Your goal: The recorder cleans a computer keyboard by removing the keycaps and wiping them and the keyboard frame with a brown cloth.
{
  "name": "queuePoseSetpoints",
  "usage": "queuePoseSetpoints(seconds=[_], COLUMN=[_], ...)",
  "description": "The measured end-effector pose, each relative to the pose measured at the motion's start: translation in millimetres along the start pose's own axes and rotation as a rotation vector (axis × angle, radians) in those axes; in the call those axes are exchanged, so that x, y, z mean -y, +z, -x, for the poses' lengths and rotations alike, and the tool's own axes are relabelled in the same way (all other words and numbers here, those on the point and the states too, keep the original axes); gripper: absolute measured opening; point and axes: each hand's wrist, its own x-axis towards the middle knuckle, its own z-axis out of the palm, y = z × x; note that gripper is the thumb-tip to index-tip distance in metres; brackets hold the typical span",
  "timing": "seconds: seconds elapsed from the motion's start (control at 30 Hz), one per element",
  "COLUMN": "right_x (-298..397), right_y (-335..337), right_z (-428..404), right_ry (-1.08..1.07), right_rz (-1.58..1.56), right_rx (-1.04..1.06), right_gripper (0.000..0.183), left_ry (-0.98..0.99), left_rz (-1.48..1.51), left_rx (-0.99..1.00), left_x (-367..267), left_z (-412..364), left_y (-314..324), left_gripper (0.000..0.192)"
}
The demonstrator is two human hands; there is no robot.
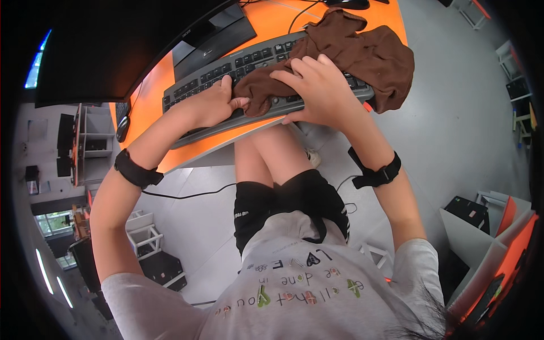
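A brown cloth lies bunched across the right part of a black keyboard and hangs past the desk's right edge. My left hand pinches the cloth's left end between thumb and fingers, over the keys. On the cloth's middle, the curled fingers of my right hand hold it against the keyboard. That hand's thumb reaches down by the keyboard's front edge. Several keys under the cloth and hands are hidden.
An Acer monitor stands behind the keyboard on an orange desk. A black mouse sits at the left, another mouse at the back. A thin black cable runs below the desk. White stools stand on the floor.
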Motion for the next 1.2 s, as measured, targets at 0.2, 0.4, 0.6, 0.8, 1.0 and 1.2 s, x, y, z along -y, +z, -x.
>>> queuePoseSetpoints(seconds=[0.2,0.4,0.6,0.8,1.0,1.2], right_x=[-0.1,4.4,-5.4,8.7,3.8,11.1], right_y=[20.3,22.2,29.4,19.7,12.7,19.4], right_z=[-11.8,-17.4,-12.0,-19.5,-19.4,-18.7], right_ry=[-0.043,-0.002,-0.05,0.015,0.186,0.241], right_rz=[-0.094,-0.094,-0.237,-0.358,-0.537,-0.438], right_rx=[-0.09,-0.019,-0.205,-0.258,-0.074,-0.084], right_gripper=[0.069,0.058,0.038,0.034,0.029,0.027], left_ry=[-0.062,-0.118,-0.007,0.287,0.239,0.156], left_rz=[-0.165,-0.33,0.061,-0.236,0.147,0.153], left_rx=[0.034,0.221,0.195,-0.785,-0.519,-0.458], left_x=[-12.0,-31.3,16.2,75.4,12.5,11.9], left_z=[-2.4,-13.7,-11.8,2.7,0.5,10.6], left_y=[-0.9,-24.3,-30.0,-7.7,21.5,28.4], left_gripper=[0.061,0.064,0.045,0.039,0.031,0.039])
